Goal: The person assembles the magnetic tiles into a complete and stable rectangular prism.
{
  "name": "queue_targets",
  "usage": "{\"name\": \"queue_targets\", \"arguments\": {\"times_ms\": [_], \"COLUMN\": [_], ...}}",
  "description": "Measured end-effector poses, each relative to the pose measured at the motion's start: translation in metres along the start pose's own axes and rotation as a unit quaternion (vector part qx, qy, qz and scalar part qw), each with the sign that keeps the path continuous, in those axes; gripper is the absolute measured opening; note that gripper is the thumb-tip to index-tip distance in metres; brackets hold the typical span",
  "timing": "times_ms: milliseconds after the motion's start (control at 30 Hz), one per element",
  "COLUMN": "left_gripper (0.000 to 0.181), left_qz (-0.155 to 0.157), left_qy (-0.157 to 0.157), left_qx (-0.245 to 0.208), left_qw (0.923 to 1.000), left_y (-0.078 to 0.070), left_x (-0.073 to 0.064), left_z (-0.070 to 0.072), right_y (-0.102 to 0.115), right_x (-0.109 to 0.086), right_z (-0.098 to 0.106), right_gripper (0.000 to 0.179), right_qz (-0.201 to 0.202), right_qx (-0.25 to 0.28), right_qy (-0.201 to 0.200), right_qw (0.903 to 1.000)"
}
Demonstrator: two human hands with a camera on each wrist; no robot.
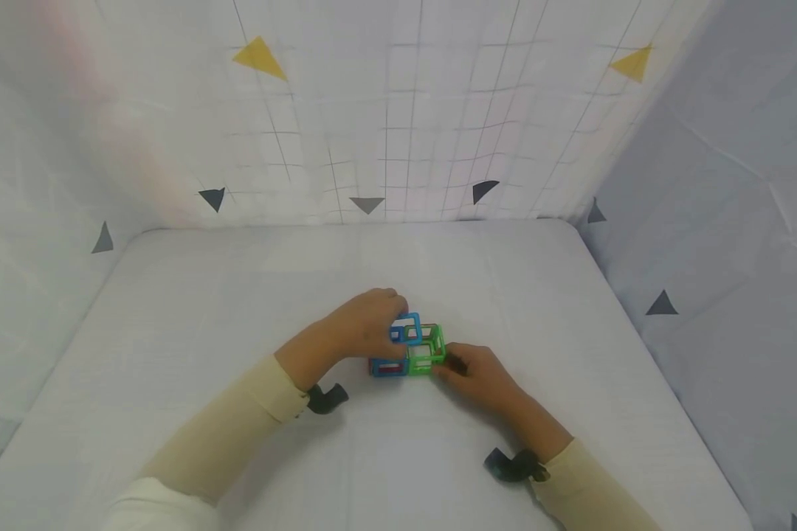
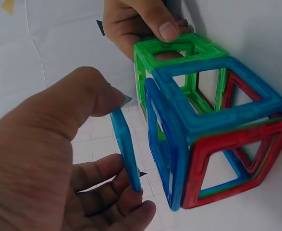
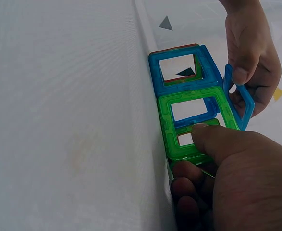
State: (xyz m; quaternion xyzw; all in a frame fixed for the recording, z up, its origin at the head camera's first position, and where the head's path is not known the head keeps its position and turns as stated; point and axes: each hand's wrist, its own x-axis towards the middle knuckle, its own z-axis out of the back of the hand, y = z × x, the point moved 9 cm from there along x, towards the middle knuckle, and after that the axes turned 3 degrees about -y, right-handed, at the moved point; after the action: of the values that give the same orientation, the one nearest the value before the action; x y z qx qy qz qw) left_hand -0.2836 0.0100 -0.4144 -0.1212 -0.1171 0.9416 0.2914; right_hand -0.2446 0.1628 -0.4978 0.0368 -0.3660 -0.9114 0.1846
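My left hand [image 1: 370, 324] pinches a light blue square magnetic tile [image 2: 125, 149] between thumb and fingers, just above the joined tiles in the head view. Those tiles form a two-cube block [image 3: 165, 127] of open-framed squares on the table. One cube has blue sides and a red end tile [image 2: 193, 178]; the other is mostly green. At the green end, my right hand [image 1: 481, 376] grips the block, its thumb on a green side and its fingers curled by the end face. In the left wrist view, the held tile stands apart from the block's blue side, nearly parallel to it.
A white-covered table [image 1: 252, 265] lies under both hands. White sheeting [image 1: 345, 96] with grid lines rises behind it, and grey sheeting [image 1: 724, 184] stands at the right. Black wrist straps [image 1: 325, 399] show at both cuffs.
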Motion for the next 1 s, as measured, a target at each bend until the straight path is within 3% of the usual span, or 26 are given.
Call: {"name": "queue_targets", "arguments": {"times_ms": [267,667,1000], "left_gripper": [0.067,0.055,0.058], "left_qz": [-0.004,-0.039,-0.047], "left_qy": [0.006,0.001,0.003], "left_qx": [0.007,0.026,0.021], "left_qw": [0.9999,0.9989,0.9987], "left_y": [-0.009,-0.024,-0.03], "left_x": [0.008,0.015,0.016], "left_z": [-0.005,-0.007,-0.012], "right_y": [0.001,0.004,0.004], "right_x": [0.0,0.0,0.0], "right_z": [0.001,0.004,0.002], "right_gripper": [0.014,0.018,0.018], "right_qz": [0.011,0.027,0.019], "right_qx": [0.005,0.004,0.005], "right_qy": [-0.002,-0.011,-0.003], "right_qw": [0.9999,0.9996,0.9998]}}
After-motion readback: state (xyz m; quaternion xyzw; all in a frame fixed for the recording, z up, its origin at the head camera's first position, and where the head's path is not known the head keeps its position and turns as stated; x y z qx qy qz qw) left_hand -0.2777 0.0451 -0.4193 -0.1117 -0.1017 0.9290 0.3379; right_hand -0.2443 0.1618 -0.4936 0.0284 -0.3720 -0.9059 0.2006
